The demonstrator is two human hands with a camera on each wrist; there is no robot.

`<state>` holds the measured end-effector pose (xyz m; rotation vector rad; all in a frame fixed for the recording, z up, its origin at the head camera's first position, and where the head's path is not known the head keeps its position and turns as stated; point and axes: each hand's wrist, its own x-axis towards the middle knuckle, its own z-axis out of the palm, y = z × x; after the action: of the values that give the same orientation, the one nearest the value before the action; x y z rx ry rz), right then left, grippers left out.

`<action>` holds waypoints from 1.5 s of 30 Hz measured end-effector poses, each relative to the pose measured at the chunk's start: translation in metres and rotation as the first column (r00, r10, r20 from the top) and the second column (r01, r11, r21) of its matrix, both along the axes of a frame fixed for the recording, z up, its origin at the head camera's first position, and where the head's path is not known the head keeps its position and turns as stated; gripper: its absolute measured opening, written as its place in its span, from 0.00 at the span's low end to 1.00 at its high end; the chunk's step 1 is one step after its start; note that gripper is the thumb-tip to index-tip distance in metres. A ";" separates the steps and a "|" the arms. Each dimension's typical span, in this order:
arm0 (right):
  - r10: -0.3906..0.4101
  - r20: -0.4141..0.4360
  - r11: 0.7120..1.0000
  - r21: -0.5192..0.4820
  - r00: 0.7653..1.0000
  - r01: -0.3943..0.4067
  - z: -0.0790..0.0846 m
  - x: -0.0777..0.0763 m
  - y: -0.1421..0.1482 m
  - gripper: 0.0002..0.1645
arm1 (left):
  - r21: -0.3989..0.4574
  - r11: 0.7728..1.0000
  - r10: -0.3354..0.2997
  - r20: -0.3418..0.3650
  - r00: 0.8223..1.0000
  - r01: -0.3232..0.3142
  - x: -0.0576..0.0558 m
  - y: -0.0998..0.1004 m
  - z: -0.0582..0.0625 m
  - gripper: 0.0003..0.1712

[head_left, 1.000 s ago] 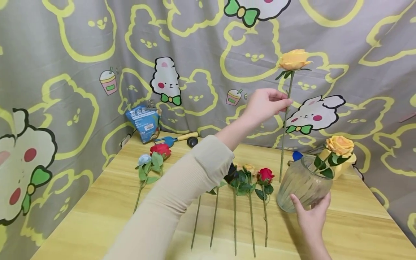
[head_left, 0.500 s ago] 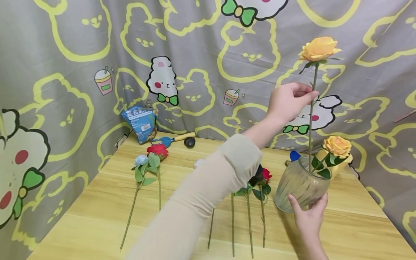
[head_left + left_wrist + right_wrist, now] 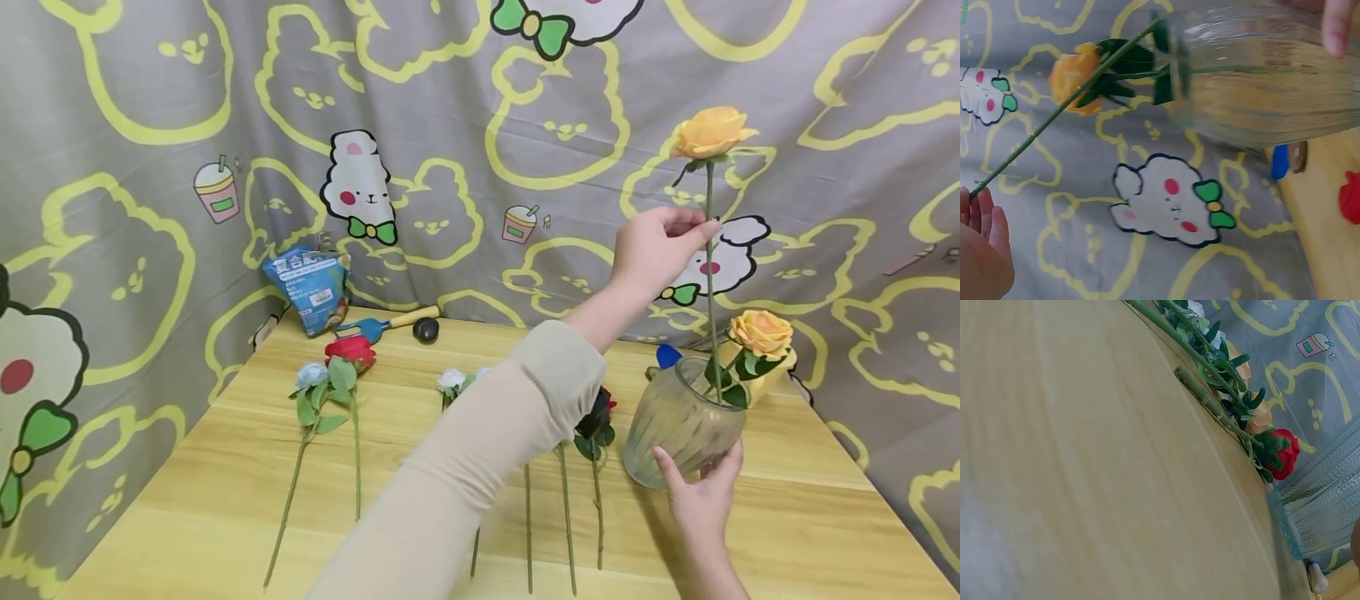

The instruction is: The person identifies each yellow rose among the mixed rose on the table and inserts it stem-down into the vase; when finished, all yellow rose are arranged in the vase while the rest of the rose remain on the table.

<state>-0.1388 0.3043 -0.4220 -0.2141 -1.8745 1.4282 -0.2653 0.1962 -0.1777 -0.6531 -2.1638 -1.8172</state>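
My left hand [image 3: 663, 250] pinches the upper stem of a yellow rose [image 3: 711, 133] between thumb and fingers. The bloom stands above the hand, and the stem's lower end is at the mouth of a ribbed glass vase [image 3: 678, 433]. In the left wrist view this green stem [image 3: 1041, 128] slants toward the vase rim. A second, shorter yellow rose [image 3: 761, 333] leans out of the vase on the right, its stem visible through the glass. My right hand [image 3: 701, 500] grips the lower part of the tilted vase, thumb on the near side. Only a bit of that hand shows in the right wrist view.
A red rose [image 3: 351, 352] and a pale blue rose [image 3: 311, 375] lie at left. More stems lie mid-table, partly behind my left sleeve [image 3: 480, 450]. Farther back are a blue bag [image 3: 307, 287], a small hand fork [image 3: 386, 322] and a black round object [image 3: 425, 330].
My left hand has carried the yellow rose right, from beside the vase to over its mouth, then lowered it a little. My right hand keeps its grip on the vase.
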 end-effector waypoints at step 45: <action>-0.038 0.033 0.999 0.029 0.999 0.037 -0.002 -0.001 -0.002 0.55 | -0.297 0.952 -0.076 0.000 0.997 0.073 0.016 0.015 -0.090 0.07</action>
<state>-0.1402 0.3024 -0.4240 -0.2598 -1.9064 1.3799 -0.2489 0.2115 -0.2682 -0.8156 -2.4609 -1.5284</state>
